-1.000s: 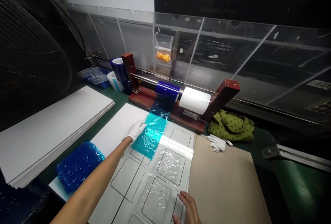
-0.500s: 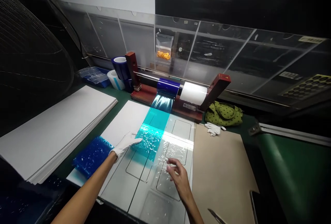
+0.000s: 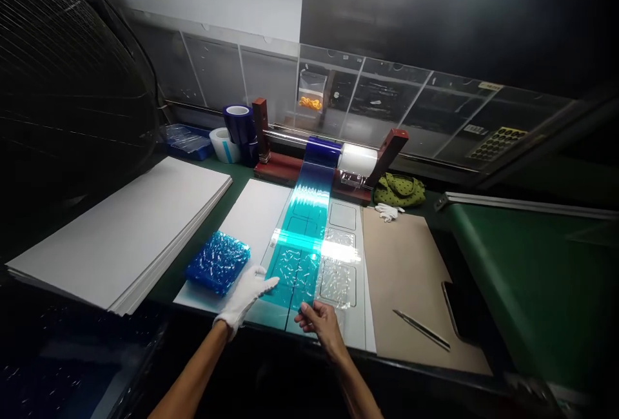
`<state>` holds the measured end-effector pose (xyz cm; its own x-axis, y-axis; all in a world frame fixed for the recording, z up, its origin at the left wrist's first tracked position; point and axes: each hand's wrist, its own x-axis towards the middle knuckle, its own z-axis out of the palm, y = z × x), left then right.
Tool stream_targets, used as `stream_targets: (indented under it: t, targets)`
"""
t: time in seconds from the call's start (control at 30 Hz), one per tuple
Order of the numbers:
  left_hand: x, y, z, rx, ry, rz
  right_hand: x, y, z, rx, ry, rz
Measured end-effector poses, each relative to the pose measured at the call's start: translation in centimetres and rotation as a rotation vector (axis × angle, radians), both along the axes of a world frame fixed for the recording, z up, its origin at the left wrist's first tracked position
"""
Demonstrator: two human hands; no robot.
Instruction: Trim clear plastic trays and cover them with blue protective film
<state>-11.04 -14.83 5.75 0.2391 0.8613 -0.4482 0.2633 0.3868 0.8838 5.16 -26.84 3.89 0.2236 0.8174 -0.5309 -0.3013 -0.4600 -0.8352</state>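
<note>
A strip of blue film (image 3: 302,238) runs from the blue roll (image 3: 323,150) on the red dispenser stand (image 3: 283,164) down over a white panel (image 3: 345,216) with outlined rectangles. My left hand (image 3: 246,295), in a white glove, lies flat with fingers stretched on the film's near left edge. My bare right hand (image 3: 320,321) pinches the near end of the film at the panel's front edge. A clear film strip (image 3: 337,277) lies beside the blue one, fed from a white roll (image 3: 358,160).
A crumpled blue film wad (image 3: 218,262) sits left of my glove. A stack of white sheets (image 3: 130,225) fills the left. A brown board (image 3: 403,264) at right carries a metal blade (image 3: 422,329) and a dark phone (image 3: 459,319). Spare rolls (image 3: 238,126), a green pouch (image 3: 399,189) and gloves (image 3: 387,211) lie behind.
Both hands have drawn back toward the front edge, pulling the blue film much farther off the roll along the panel. The right hand moved from the clear film to the blue film's end.
</note>
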Motion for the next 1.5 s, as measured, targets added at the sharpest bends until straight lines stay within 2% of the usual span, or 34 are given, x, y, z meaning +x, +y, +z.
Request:
stream_targets:
  t: [0.17,0.33,0.53,0.67,0.77,0.83,0.93,1.03,1.1,1.17,1.23,1.3,1.33,1.43,1.5]
  targets:
    - [-3.9,-5.7,-2.0,-0.035,-0.019,0.037,-4.1,-4.9,-1.8,-0.049,-0.006,-0.008]
    - [-6.1,-9.2,-3.7,-0.055,0.023,0.106,-6.4,-7.1,-3.3,-0.087,0.007,-0.021]
    - [-6.3,-9.4,-7.1,-0.047,0.061,0.221,-7.6,-7.4,-4.6,-0.133,0.029,-0.022]
    - [-6.1,-8.7,-8.6,-0.054,0.058,0.239,-7.6,-9.1,-4.6,-0.134,-0.012,0.031]
    - [-6.1,-8.4,-8.9,-0.073,0.077,0.235,-5.2,-10.8,-3.9,-0.1,-0.124,0.058]
    - [-6.2,-8.4,-8.8,-0.081,0.107,0.225,-1.6,-11.6,-3.1,-0.077,-0.3,0.049]
    - [-6.2,-8.6,-8.3,-0.081,0.168,0.214,6.3,-12.2,-1.8,-0.094,-0.687,-0.027]
    - [-6.4,-8.8,-7.7,-0.088,0.209,0.183,14.7,-12.4,-1.1,-0.19,-1.007,-0.126]
    - [-6.9,-9.0,-7.1,-0.095,0.259,0.151,19.2,-12.5,-1.3,-0.243,-1.153,-0.118]
    - [-7.5,-9.3,-6.5,-0.086,0.369,0.148,22.2,-12.7,-1.8,-0.272,-1.25,-0.054]
    - [-7.8,-9.8,-5.6,-0.045,0.521,0.179,24.0,-13.0,-2.3,-0.28,-1.317,0.033]
    - [-7.3,-10.4,-4.6,0.027,0.652,0.205,24.5,-13.0,-2.6,-0.274,-1.363,0.123]
    - [-6.6,-10.8,-4.1,0.101,0.707,0.178,24.4,-12.9,-2.6,-0.264,-1.38,0.167]
    - [-2.7,-11.4,-3.0,0.436,0.811,-0.084,22.2,-11.7,-2.2,-0.209,-1.421,0.29]
    - [0.4,-11.3,-3.2,0.545,0.804,-0.26,19.6,-10.2,-1.8,-0.154,-1.444,0.378]
